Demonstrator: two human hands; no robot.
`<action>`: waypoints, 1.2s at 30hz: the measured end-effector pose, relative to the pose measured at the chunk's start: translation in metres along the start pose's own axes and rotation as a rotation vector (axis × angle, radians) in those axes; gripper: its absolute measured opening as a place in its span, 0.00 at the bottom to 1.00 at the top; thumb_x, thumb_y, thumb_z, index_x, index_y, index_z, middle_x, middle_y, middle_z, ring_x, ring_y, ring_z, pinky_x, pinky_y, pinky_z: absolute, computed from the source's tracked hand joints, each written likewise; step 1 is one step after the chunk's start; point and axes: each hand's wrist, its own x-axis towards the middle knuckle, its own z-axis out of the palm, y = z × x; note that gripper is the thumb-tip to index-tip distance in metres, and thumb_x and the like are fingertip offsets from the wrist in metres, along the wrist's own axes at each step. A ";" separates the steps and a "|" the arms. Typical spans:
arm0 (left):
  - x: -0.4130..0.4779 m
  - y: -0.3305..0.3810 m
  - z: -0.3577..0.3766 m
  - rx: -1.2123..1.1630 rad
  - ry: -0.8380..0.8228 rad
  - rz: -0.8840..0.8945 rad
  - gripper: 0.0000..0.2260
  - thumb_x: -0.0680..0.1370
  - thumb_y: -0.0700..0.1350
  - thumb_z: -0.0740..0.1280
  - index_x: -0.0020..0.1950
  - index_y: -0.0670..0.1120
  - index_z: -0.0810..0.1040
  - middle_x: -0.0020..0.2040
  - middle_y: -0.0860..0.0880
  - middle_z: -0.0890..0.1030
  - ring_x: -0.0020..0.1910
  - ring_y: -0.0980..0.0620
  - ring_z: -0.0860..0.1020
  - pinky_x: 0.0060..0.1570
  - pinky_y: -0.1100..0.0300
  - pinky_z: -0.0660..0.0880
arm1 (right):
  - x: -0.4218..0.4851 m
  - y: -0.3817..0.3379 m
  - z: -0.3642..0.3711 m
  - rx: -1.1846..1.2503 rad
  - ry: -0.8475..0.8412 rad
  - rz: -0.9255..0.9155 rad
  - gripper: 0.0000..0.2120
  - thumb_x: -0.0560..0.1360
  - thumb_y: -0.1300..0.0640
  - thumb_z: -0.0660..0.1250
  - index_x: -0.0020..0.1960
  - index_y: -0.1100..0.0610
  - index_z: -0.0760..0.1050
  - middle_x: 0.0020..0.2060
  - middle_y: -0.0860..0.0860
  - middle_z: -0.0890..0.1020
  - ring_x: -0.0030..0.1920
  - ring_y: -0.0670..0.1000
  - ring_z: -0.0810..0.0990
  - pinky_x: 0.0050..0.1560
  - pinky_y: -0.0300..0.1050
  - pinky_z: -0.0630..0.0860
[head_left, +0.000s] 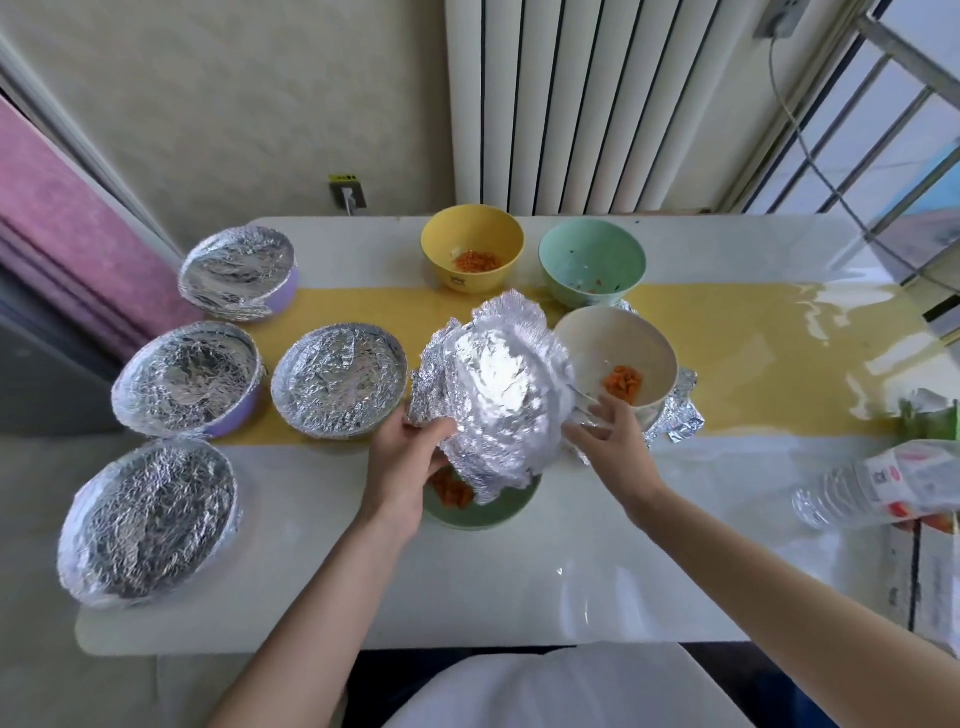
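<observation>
The crumpled silver aluminium foil sheet (498, 384) hangs tilted just above the round green bowl of orange carrot pieces (493, 512) on the white bench (571, 571), apparently to cap it like the four foil-covered bowls (337, 379) at the left. The left hand (410, 457) pinches the sheet's left edge. The right hand (613, 431), fingers spread and straight, touches its right edge to steady it.

The foil sheet (498, 395) is crinkled silver with a white glare patch, and the green bowl (493, 512) beneath it holds orange bits (456, 491). The bench (571, 571) is glossy white with a broad yellow stripe (753, 353), and on it stand a yellow bowl (471, 244), a mint bowl (592, 254) and a cream bowl (618, 338). The foil covers (337, 376) on the left are wrinkled silver, two of them over lilac bowl walls (288, 291), beside a pink mat (62, 234)
</observation>
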 end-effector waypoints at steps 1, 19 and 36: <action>0.003 0.001 -0.006 0.027 -0.016 0.002 0.08 0.73 0.32 0.66 0.42 0.45 0.74 0.35 0.51 0.78 0.39 0.52 0.76 0.39 0.59 0.74 | 0.002 0.000 -0.005 -0.009 -0.008 0.003 0.30 0.74 0.56 0.69 0.71 0.58 0.59 0.60 0.49 0.71 0.55 0.49 0.76 0.50 0.42 0.72; 0.013 -0.001 -0.037 0.127 -0.274 -0.034 0.14 0.69 0.43 0.73 0.53 0.45 0.78 0.47 0.49 0.83 0.49 0.52 0.80 0.48 0.61 0.72 | 0.012 -0.003 -0.001 -0.186 -0.152 0.011 0.16 0.73 0.51 0.70 0.47 0.65 0.77 0.37 0.63 0.82 0.33 0.53 0.76 0.38 0.50 0.75; 0.024 -0.029 -0.035 0.787 0.251 0.445 0.20 0.76 0.42 0.69 0.32 0.50 0.59 0.27 0.50 0.61 0.27 0.53 0.57 0.27 0.63 0.59 | 0.009 0.009 0.010 -0.408 -0.091 -0.017 0.15 0.75 0.56 0.67 0.33 0.59 0.69 0.23 0.50 0.73 0.17 0.41 0.67 0.20 0.32 0.63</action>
